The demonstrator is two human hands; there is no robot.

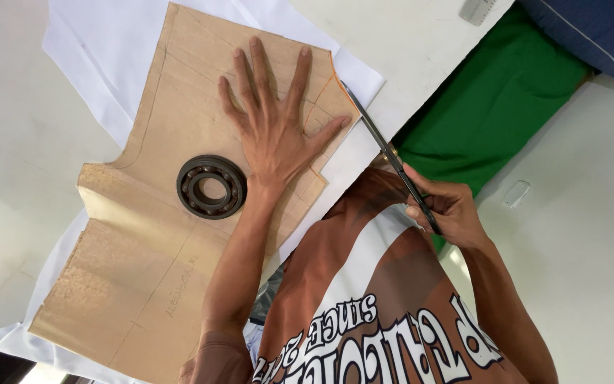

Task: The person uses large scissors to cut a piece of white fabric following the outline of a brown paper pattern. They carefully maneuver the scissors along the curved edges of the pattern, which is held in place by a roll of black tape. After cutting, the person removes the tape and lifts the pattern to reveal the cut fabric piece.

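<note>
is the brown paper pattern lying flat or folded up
Flat and spread out: the brown paper pattern lies unfolded on white fabric, pinned by the left hand and a round metal bearing.

**A tailoring workshop**

I work in a sewing room, at a large white cutting table [23,107]. On it lies a brown paper pattern [143,242] with pencil lines, on top of white fabric [87,50], and a heavy metal bearing ring [211,186] serves as a weight. I hold long scissors [392,160] at the edge of the pattern. A folded green cloth [499,107] and some blue cloth [598,28] lie near.
</note>
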